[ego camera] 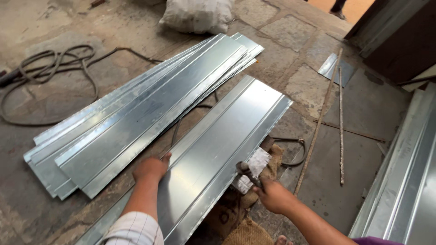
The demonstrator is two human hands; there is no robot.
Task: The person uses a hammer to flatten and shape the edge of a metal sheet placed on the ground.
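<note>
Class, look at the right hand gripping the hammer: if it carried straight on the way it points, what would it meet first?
Probably the near edge of the metal sheet: the right hand aims its hammer there, though depth is unclear.

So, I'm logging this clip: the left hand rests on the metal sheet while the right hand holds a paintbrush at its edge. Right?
Not quite. The head view shows the right hand gripping a hammer, not a paintbrush, at the edge of the metal sheet. The left hand does rest on the sheet.

Metal workshop: stacked steel sheets (136, 113), stone floor (281, 31)
</note>
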